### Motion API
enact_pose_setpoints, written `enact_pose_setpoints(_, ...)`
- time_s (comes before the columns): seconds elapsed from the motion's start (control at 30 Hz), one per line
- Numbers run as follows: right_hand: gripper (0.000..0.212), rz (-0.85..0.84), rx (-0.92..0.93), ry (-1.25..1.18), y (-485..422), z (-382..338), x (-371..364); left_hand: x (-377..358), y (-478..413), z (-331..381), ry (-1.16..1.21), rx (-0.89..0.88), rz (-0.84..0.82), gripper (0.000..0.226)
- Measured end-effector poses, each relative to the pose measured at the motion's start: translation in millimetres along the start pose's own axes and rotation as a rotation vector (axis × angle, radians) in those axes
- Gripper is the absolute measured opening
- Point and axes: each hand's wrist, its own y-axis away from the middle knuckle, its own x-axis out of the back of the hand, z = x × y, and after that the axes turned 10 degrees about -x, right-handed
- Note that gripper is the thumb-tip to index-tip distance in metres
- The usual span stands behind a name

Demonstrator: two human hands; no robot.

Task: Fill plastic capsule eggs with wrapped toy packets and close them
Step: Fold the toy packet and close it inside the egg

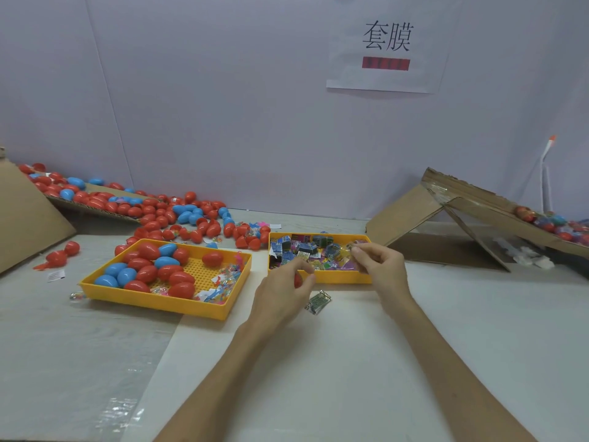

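Observation:
My left hand (283,290) curls round a red capsule egg piece (297,280), mostly hidden by the fingers, just in front of the right yellow tray (338,277). My right hand (379,261) pinches a clear wrapped toy packet (345,250) over that tray, which holds several wrapped packets (302,250). A green wrapped packet (317,302) lies on the table between my hands. The left yellow tray (153,303) holds red and blue capsule eggs (149,266) and small toy packets (228,277).
A heap of red and blue eggs (165,215) spills from a cardboard ramp (95,202) at the back left. A folded cardboard box (446,224) with more eggs stands at the right. A paper sign (385,43) hangs on the wall.

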Motion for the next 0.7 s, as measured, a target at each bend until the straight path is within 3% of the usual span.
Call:
enact_pose_setpoints(0.1,0.015,-0.161,0.034,0.049,7,-1,-6,-2,4,-2,-0.161,-0.015,-0.082,0.022)
enact_pose_setpoints(0.27,0.013,-0.222,0.050,0.054,10,-1,-11,-9,11,1,-0.289,-0.086,-0.173,0.030)
enact_pose_setpoints(0.5,0.017,-0.214,0.060,0.100,7,2,-9,-4,8,0,-0.221,0.006,-0.186,0.018)
enact_pose_setpoints(0.7,0.026,-0.424,0.018,0.296,12,3,-12,-2,6,-1,-0.155,0.055,-0.198,0.027)
